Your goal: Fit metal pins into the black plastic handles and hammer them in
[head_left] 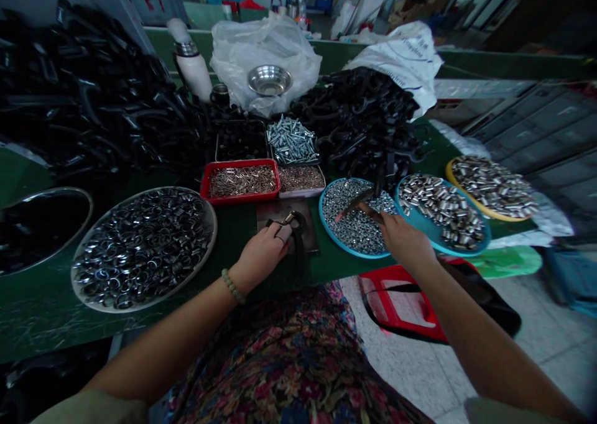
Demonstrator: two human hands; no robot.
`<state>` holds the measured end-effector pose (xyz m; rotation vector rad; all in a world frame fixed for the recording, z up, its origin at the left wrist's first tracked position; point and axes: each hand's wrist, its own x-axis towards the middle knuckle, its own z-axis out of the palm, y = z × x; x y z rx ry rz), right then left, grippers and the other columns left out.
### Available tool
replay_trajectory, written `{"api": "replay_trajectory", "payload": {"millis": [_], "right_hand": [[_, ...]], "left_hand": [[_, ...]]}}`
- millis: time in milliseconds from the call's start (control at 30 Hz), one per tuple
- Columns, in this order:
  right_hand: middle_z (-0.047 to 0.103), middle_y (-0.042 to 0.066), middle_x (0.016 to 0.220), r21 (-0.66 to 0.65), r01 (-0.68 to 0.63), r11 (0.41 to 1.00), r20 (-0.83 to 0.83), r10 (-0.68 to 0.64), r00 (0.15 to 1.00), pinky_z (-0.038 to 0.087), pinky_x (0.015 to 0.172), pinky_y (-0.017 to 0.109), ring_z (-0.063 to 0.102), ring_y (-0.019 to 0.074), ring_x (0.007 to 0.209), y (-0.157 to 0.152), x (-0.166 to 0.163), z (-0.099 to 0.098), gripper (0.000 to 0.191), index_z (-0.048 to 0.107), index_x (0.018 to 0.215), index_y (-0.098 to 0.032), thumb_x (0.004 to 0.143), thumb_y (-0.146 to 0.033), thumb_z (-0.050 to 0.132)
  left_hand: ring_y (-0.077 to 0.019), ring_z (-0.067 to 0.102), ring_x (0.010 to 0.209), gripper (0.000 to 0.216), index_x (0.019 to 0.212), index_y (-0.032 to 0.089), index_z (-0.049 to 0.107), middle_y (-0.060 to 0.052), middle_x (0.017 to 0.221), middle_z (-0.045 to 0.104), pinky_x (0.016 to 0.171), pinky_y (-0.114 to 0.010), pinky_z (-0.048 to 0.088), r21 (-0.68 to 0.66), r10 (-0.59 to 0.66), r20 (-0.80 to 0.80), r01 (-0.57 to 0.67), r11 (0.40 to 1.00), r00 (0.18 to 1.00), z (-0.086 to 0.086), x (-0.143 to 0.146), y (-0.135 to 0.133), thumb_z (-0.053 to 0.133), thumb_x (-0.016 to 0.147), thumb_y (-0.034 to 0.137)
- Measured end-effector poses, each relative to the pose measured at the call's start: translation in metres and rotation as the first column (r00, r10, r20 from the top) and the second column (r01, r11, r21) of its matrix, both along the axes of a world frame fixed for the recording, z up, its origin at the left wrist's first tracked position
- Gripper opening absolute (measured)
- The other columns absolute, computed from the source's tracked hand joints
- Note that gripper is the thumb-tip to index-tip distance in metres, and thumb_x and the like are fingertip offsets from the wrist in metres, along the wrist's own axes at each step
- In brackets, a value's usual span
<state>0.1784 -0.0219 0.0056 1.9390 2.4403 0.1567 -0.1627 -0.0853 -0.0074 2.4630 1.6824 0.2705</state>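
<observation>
My right hand [405, 240] is closed round the wooden handle of a hammer [357, 203]. The hammer's dark head hangs above a blue round tray [323, 216] of small metal nuts [342, 225]. Over a flat metal plate [275, 209], my left hand [263, 253] pinches a black curved part [299, 237] with a small metallic piece [293, 217] at its top. The fingers hide some of this part. A green bead bracelet [232, 285] circles my left wrist.
A red tray [204, 184] of pins and a box of bolts [290, 139] stand behind the plate. Black rings fill a large round tray [212, 231] at left. Metal sleeves [448, 212] lie at right. Black parts [368, 113] are heaped behind, near a pink-white thermos [193, 73].
</observation>
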Motion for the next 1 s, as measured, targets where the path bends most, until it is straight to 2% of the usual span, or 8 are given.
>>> {"api": "replay_trajectory", "payload": {"millis": [67, 167, 300, 467, 600, 733, 867, 1000], "right_hand": [[0.063, 0.021, 0.115, -0.007, -0.02, 1.0, -0.189, 0.018, 0.982, 0.054, 0.075, 0.041, 0.066, 0.0293, 0.094, -0.011, -0.027, 0.005, 0.043, 0.047, 0.132, -0.01, 0.096, -0.027, 0.032], [0.063, 0.016, 0.123, -0.126, -0.171, 0.977, -0.467, 0.094, 0.879, 0.054, 0.082, 0.039, 0.067, 0.0267, 0.1, -0.026, -0.074, 0.018, 0.045, 0.04, 0.138, -0.015, 0.096, -0.028, 0.031], [0.063, 0.01, 0.127, -0.155, -0.3, 0.941, -0.619, 0.144, 0.772, 0.051, 0.091, 0.04, 0.065, 0.0259, 0.107, -0.034, -0.118, 0.032, 0.049, 0.034, 0.145, -0.021, 0.096, -0.028, 0.033], [0.071, 0.01, 0.11, -0.216, -0.311, 0.926, -0.571, 0.139, 0.809, 0.054, 0.083, 0.042, 0.071, 0.0259, 0.089, -0.027, -0.131, 0.034, 0.045, 0.043, 0.139, -0.021, 0.096, -0.027, 0.033], [0.067, 0.011, 0.119, -0.13, -0.244, 0.961, -0.591, 0.122, 0.798, 0.052, 0.088, 0.042, 0.068, 0.0265, 0.1, -0.027, -0.132, 0.032, 0.047, 0.038, 0.143, -0.022, 0.097, -0.03, 0.031], [0.071, 0.009, 0.109, -0.218, -0.279, 0.935, -0.547, 0.119, 0.828, 0.051, 0.089, 0.044, 0.071, 0.0256, 0.09, -0.027, -0.133, 0.03, 0.043, 0.045, 0.137, -0.022, 0.097, -0.03, 0.032], [0.065, 0.009, 0.124, -0.103, -0.26, 0.96, -0.632, 0.138, 0.763, 0.049, 0.094, 0.043, 0.066, 0.0253, 0.107, -0.026, -0.133, 0.029, 0.047, 0.037, 0.143, -0.022, 0.097, -0.029, 0.032], [0.069, 0.011, 0.116, -0.255, -0.295, 0.921, -0.594, 0.092, 0.799, 0.053, 0.088, 0.043, 0.069, 0.0271, 0.099, -0.033, -0.131, 0.033, 0.044, 0.044, 0.139, -0.02, 0.097, -0.028, 0.033]], "left_hand": [[-0.0206, 0.056, 0.089, 0.03, 0.121, 0.018, 0.052, -0.01, 0.109, 0.055, 0.077, -0.032, 0.049, -0.008, 0.009, 0.015, -0.009, 1.0, 1.0, -0.002, 0.001, 0.0, 0.046, 0.092, 0.024], [-0.0209, 0.057, 0.089, 0.03, 0.12, 0.018, 0.052, -0.009, 0.108, 0.056, 0.078, -0.032, 0.049, -0.015, 0.018, 0.026, -0.017, 1.0, 0.999, -0.003, 0.001, 0.001, 0.046, 0.092, 0.023], [-0.0206, 0.056, 0.09, 0.029, 0.12, 0.019, 0.051, -0.009, 0.106, 0.056, 0.078, -0.031, 0.049, -0.037, 0.025, 0.046, -0.023, 0.999, 0.999, -0.004, 0.001, 0.002, 0.045, 0.091, 0.021], [-0.0202, 0.056, 0.089, 0.03, 0.12, 0.019, 0.05, -0.009, 0.107, 0.055, 0.078, -0.031, 0.048, -0.062, 0.031, 0.079, -0.027, 0.998, 0.996, -0.005, 0.001, 0.002, 0.045, 0.09, 0.017], [-0.0201, 0.055, 0.09, 0.028, 0.118, 0.018, 0.051, -0.008, 0.107, 0.055, 0.08, -0.031, 0.048, -0.069, 0.019, 0.094, -0.012, 0.998, 0.995, -0.005, -0.001, 0.002, 0.045, 0.09, 0.017], [-0.0201, 0.055, 0.091, 0.028, 0.117, 0.018, 0.052, -0.008, 0.107, 0.055, 0.08, -0.032, 0.048, -0.08, 0.024, 0.093, -0.017, 0.997, 0.995, -0.004, -0.001, 0.004, 0.045, 0.09, 0.017], [-0.0204, 0.056, 0.09, 0.028, 0.117, 0.018, 0.052, -0.008, 0.106, 0.056, 0.08, -0.032, 0.048, -0.066, 0.04, 0.087, -0.035, 0.997, 0.995, -0.006, 0.003, 0.002, 0.045, 0.09, 0.018], [-0.0201, 0.058, 0.089, 0.031, 0.121, 0.019, 0.051, -0.008, 0.104, 0.057, 0.079, -0.031, 0.048, -0.071, 0.068, 0.121, -0.06, 0.996, 0.99, -0.002, -0.003, -0.002, 0.046, 0.09, 0.022]]}}
